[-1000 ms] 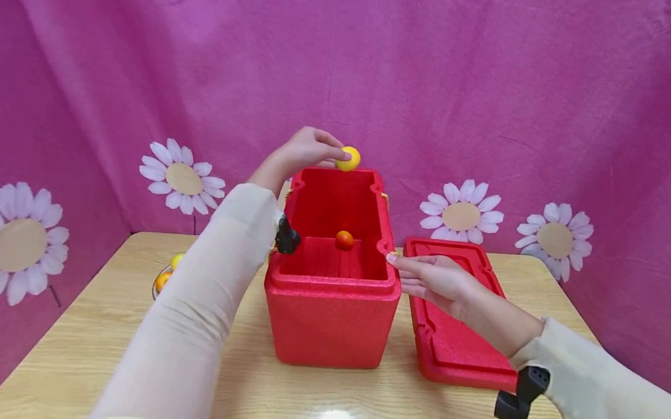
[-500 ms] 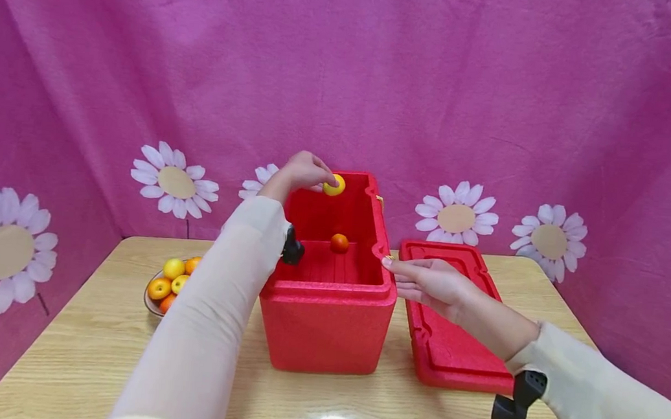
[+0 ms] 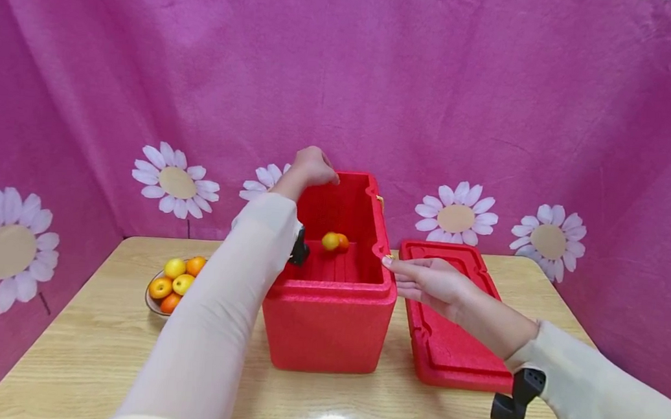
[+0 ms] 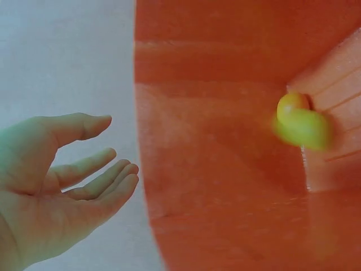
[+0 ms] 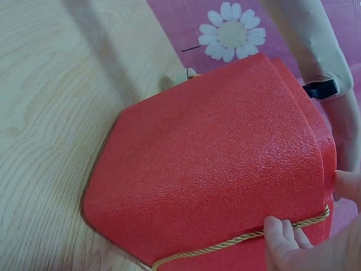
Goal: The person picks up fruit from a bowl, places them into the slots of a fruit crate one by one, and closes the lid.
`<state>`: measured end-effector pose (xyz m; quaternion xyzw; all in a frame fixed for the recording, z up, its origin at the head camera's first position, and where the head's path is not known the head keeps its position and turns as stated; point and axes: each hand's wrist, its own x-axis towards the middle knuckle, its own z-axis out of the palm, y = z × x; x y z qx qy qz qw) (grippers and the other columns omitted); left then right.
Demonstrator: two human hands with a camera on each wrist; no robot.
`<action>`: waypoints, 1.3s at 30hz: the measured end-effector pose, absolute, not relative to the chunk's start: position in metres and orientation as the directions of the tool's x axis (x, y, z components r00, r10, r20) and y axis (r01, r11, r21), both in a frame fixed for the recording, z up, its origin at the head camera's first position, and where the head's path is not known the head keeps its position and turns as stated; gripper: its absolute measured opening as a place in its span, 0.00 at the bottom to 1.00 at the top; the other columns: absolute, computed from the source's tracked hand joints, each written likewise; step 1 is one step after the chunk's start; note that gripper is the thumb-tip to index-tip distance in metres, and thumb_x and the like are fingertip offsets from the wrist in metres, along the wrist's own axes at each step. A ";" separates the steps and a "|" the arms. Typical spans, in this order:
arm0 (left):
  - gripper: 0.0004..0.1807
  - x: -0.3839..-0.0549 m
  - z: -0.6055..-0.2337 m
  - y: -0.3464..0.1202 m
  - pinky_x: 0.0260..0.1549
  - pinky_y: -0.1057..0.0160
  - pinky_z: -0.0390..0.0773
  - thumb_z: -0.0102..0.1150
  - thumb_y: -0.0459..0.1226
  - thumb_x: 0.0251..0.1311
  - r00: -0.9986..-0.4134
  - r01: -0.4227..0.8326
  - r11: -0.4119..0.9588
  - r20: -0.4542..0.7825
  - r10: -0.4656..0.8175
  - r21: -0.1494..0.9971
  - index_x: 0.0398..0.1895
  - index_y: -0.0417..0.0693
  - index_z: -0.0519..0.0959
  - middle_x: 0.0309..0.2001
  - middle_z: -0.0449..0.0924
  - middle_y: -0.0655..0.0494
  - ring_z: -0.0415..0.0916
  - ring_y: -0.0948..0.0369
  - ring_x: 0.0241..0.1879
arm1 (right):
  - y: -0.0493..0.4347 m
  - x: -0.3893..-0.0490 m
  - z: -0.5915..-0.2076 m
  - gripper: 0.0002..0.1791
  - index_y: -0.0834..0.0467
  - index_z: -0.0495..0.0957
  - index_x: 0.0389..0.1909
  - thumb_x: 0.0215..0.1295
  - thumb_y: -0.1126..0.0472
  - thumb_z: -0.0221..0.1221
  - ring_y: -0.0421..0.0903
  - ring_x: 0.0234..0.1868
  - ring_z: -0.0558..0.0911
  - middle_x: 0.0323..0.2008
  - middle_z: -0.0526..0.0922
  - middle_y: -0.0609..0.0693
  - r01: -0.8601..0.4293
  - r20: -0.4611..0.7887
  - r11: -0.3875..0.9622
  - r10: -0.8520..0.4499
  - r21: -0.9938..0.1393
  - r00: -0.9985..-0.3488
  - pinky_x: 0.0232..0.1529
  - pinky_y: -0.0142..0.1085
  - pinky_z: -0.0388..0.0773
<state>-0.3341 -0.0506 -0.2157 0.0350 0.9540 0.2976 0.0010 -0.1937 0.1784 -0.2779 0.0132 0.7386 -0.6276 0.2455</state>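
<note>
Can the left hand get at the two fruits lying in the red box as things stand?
Probably yes. The left hand is open above the far rim of the red box, the lid lies off to the side, and nothing covers the yellow fruit or orange fruit on the floor.

Just beside the right hand's fingertips (image 5: 280,228) the red box (image 5: 225,169) is matt, pebbly foam, bound by a twisted golden cord (image 5: 242,240); the table (image 3: 98,342) is glossy wood-grain. Beyond the left hand's fingers (image 4: 107,180) the fruit (image 4: 302,125) looks smooth; the backdrop (image 3: 380,76) is creased pink cloth.
</note>
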 end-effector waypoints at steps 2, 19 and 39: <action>0.16 -0.333 -0.208 -0.049 0.53 0.58 0.77 0.63 0.40 0.55 -0.997 0.078 0.818 0.029 0.075 0.570 0.45 0.40 0.84 0.48 0.84 0.46 0.77 0.52 0.50 | 0.178 -0.195 -0.277 0.37 0.69 0.59 0.67 0.67 0.51 0.57 0.35 0.39 0.85 0.45 0.83 0.50 0.326 -0.378 0.212 -0.288 -0.921 -0.880 0.48 0.30 0.81; 0.21 -0.297 -0.170 -0.090 0.56 0.56 0.75 0.61 0.40 0.57 -0.959 0.284 0.806 0.152 0.239 0.519 0.52 0.38 0.78 0.52 0.82 0.42 0.77 0.52 0.53 | 0.181 -0.199 -0.279 0.35 0.71 0.57 0.67 0.68 0.54 0.55 0.34 0.38 0.84 0.38 0.83 0.45 0.316 -0.356 0.176 -0.300 -0.932 -0.885 0.47 0.29 0.82; 0.17 -0.243 -0.286 -0.198 0.51 0.51 0.79 0.60 0.38 0.61 -0.958 0.283 0.718 0.151 0.243 0.636 0.49 0.35 0.78 0.47 0.83 0.38 0.81 0.48 0.47 | 0.179 -0.195 -0.276 0.37 0.69 0.58 0.68 0.67 0.51 0.57 0.35 0.40 0.85 0.41 0.84 0.46 0.315 -0.364 0.201 -0.289 -0.927 -0.886 0.50 0.30 0.81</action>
